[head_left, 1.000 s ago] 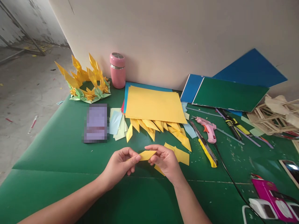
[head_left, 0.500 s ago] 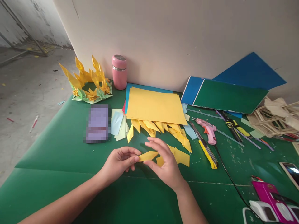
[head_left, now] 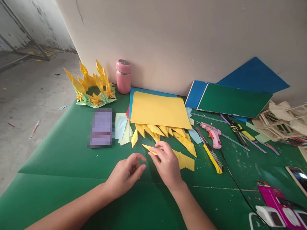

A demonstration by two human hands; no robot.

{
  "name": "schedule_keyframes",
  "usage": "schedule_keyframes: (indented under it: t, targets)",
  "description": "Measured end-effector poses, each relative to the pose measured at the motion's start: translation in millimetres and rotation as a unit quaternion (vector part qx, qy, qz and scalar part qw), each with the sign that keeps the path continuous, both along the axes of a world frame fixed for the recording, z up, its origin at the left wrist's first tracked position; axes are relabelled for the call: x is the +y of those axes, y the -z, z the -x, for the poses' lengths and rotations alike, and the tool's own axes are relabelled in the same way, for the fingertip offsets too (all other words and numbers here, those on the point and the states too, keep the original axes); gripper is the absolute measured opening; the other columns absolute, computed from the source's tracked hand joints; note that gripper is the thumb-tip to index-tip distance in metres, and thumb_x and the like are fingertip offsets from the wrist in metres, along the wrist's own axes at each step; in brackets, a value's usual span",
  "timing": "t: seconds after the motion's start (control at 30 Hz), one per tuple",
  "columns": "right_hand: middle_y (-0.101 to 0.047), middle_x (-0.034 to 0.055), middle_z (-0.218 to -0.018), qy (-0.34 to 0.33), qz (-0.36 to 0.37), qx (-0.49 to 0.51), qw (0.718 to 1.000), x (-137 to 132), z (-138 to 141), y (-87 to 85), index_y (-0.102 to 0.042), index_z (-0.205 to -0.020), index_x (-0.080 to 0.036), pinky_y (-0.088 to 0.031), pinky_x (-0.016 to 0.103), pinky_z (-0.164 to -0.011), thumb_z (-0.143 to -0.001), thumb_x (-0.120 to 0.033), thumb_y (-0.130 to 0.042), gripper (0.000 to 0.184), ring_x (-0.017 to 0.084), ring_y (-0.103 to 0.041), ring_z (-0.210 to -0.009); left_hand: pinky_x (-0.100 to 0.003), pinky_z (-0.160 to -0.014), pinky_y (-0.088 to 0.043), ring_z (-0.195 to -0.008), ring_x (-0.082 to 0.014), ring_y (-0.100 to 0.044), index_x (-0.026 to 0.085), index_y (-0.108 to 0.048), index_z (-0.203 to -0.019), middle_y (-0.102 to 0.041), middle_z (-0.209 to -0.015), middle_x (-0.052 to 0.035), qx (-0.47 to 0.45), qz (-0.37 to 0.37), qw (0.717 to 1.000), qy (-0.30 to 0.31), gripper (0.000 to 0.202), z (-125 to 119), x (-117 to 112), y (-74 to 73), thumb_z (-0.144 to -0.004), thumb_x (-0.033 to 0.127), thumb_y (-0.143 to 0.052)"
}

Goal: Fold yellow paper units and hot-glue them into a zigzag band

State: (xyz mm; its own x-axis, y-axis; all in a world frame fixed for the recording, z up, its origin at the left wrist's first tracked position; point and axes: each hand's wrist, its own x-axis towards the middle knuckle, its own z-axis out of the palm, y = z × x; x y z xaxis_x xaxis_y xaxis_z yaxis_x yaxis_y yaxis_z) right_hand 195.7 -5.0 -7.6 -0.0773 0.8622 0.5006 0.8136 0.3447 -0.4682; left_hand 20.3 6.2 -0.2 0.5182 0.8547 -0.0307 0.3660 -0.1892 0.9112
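Head view | yellow paper (head_left: 148,148) pointed far-left, long axis slanted | right hand (head_left: 168,164) pinched it | left hand (head_left: 126,174), loosely curled, had released it

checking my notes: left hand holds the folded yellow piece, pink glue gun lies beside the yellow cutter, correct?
Not quite: in the head view the right hand holds the folded yellow piece; the pink glue gun lies beside the yellow cutter.

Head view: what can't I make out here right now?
All in the head view:
Held yellow piece: one end, covered by the right hand.
Folded yellow pieces: far ends, under the yellow sheets.
Flat yellow papers: left part, behind the right hand.
Purple item: surface details, pixelated.
Phone: right side, cut off by the picture's edge.
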Motion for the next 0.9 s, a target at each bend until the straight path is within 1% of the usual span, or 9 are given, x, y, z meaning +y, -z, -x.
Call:
schedule_keyframes:
  t: [0.07,0.13,0.23,0.33,0.4,0.53,0.67,0.8,0.9]
  targets:
    - [-0.057,0.0081,-0.084,0.006,0.014,-0.039,0.999,5.4,8.0,3.2,-0.067,-0.084,-0.016,-0.052,0.029,-0.058,-0.094,-0.018,-0.045,0.024,0.017,-0.058,-0.069,-0.020,-0.047,-0.038,-0.045,-0.0098,-0.051,0.021,-0.054,-0.090,-0.056,-0.055,0.0060,0.031,-0.098,0.992,0.068,0.015,0.6,-1.3,2.1,-0.090,0.027,-0.040]
    - [-0.055,0.0075,-0.080,0.014,0.024,-0.082,0.996,10.1,15.1,5.2,-0.068,-0.087,-0.016,-0.051,0.030,-0.060,-0.094,-0.019,-0.045,0.024,0.018,-0.056,-0.069,-0.021,-0.051,-0.039,-0.052,-0.0112,-0.056,0.021,-0.056,-0.086,-0.063,-0.063,0.0022,0.048,-0.187,0.973,0.130,0.020,1.0,-0.9,3.7,-0.092,0.024,-0.038]
    - [-0.061,0.0097,-0.085,0.020,0.037,-0.144,0.989,14.0,22.7,6.3,-0.067,-0.103,-0.014,-0.050,0.034,-0.068,-0.092,-0.020,-0.050,0.021,0.021,-0.056,-0.077,-0.022,-0.052,-0.040,-0.055,-0.0124,-0.059,0.020,-0.058,-0.086,-0.066,-0.068,-0.0004,0.052,-0.247,0.953,0.169,0.024,1.2,0.9,4.9,-0.095,0.022,-0.035]
    - [-0.066,0.0099,-0.096,0.029,0.053,-0.175,0.983,13.3,27.0,5.8,-0.060,-0.120,-0.015,-0.048,0.037,-0.069,-0.092,-0.016,-0.050,0.030,0.023,-0.056,-0.083,-0.022,-0.051,-0.039,-0.053,-0.0121,-0.058,0.019,-0.058,-0.085,-0.065,-0.065,-0.0001,0.043,-0.253,0.951,0.171,0.023,1.4,1.7,4.6,-0.094,0.020,-0.036]
    - [-0.067,0.0090,-0.106,0.030,0.060,-0.162,0.984,10.6,27.4,4.4,-0.054,-0.128,-0.017,-0.046,0.037,-0.071,-0.093,-0.014,-0.046,0.036,0.023,-0.056,-0.088,-0.022,-0.051,-0.040,-0.052,-0.0116,-0.057,0.019,-0.058,-0.086,-0.064,-0.065,0.0003,0.034,-0.250,0.951,0.176,0.021,1.7,1.6,4.2,-0.093,0.019,-0.038]
    - [-0.059,0.0088,-0.127,0.006,0.064,-0.079,0.995,-1.5,16.9,0.1,-0.052,-0.128,-0.019,-0.043,0.038,-0.088,-0.096,-0.015,-0.036,0.037,0.022,-0.054,-0.106,-0.022,-0.053,-0.042,-0.054,-0.0122,-0.058,0.020,-0.060,-0.088,-0.065,-0.066,-0.0008,0.036,-0.246,0.953,0.172,0.022,2.3,1.4,3.4,-0.093,0.020,-0.038]
    - [-0.058,0.0096,-0.126,0.061,0.067,-0.053,0.995,-23.7,-12.2,0.5,-0.055,-0.122,-0.023,-0.041,0.043,-0.091,-0.093,-0.032,-0.047,0.032,0.028,-0.052,-0.112,-0.023,-0.055,-0.045,-0.057,-0.0137,-0.061,0.021,-0.062,-0.089,-0.068,-0.070,-0.0028,0.054,-0.210,0.966,0.144,0.023,2.6,3.0,1.7,-0.092,0.023,-0.039]
    - [-0.059,0.0119,-0.125,0.098,0.079,-0.085,0.988,-43.9,-42.4,9.8,-0.048,-0.130,-0.023,-0.040,0.047,-0.089,-0.092,-0.049,-0.046,0.047,0.032,-0.050,-0.115,-0.024,-0.056,-0.046,-0.058,-0.0143,-0.061,0.022,-0.063,-0.087,-0.069,-0.071,-0.0032,0.041,-0.174,0.975,0.130,0.022,1.5,4.4,1.0,-0.090,0.025,-0.041]
    - [-0.061,0.0124,-0.120,0.104,0.086,-0.086,0.987,-47.7,-52.9,16.8,-0.049,-0.129,-0.022,-0.040,0.047,-0.088,-0.090,-0.056,-0.045,0.051,0.032,-0.053,-0.111,-0.023,-0.057,-0.046,-0.060,-0.0149,-0.062,0.022,-0.063,-0.086,-0.069,-0.072,-0.0034,0.026,-0.163,0.978,0.125,0.019,0.4,4.7,1.8,-0.089,0.024,-0.044]
